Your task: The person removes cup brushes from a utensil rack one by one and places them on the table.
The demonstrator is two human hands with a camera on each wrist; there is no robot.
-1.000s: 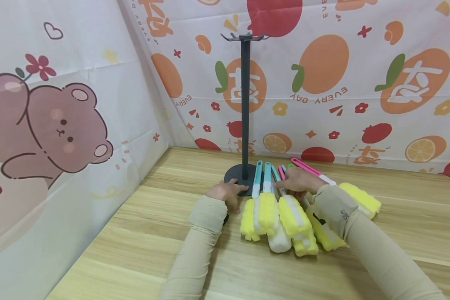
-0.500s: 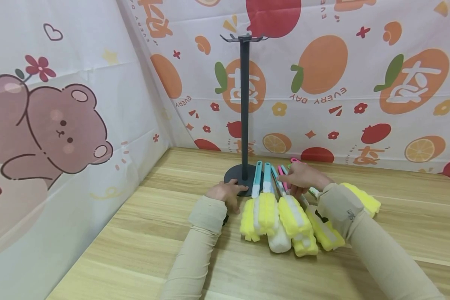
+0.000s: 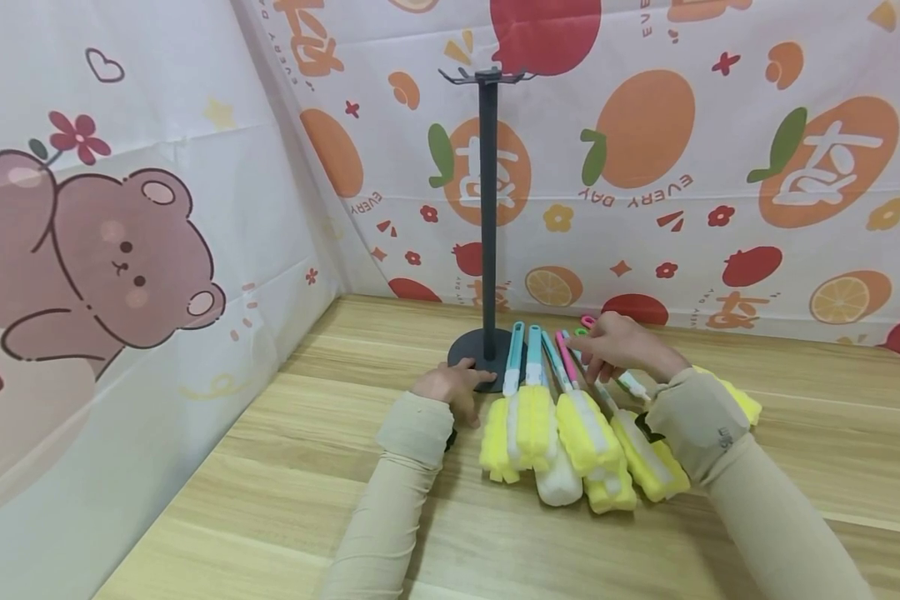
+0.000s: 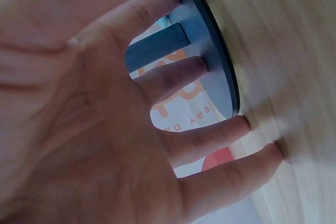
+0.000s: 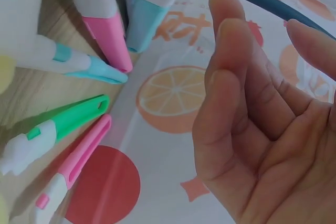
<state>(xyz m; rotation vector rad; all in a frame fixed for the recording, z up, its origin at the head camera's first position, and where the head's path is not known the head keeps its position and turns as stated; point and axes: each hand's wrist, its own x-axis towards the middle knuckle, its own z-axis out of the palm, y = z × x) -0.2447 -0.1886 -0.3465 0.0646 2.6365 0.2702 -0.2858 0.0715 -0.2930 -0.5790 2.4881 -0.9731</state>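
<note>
A dark grey stand (image 3: 488, 217) with hooks at its top stands upright on a round base (image 3: 467, 348). My left hand (image 3: 452, 388) rests on it with spread fingers; in the left wrist view, two fingertips touch the base and two the wood. Sponge bottle brushes lie in an overlapping row to its right, handles toward the wall. My right hand (image 3: 624, 346) hovers over their handles, fingers loosely bent and holding nothing. Below it, the right wrist view shows a pink handle (image 5: 109, 43), a green handle (image 5: 81, 118) and a second pink handle (image 5: 86, 153).
Several yellow sponge heads (image 3: 536, 425) and a white sponge head (image 3: 558, 483) point toward the front. Another yellow head (image 3: 735, 400) lies apart at the right, partly behind the right sleeve. A fruit-print cloth (image 3: 645, 250) rises behind the wooden table (image 3: 285, 467); a bear-print cloth (image 3: 127, 400) lines the left.
My right hand has lifted off the brush handles and shifted slightly right, uncovering more of the pink handle in the row. My left hand keeps its place on the base.
</note>
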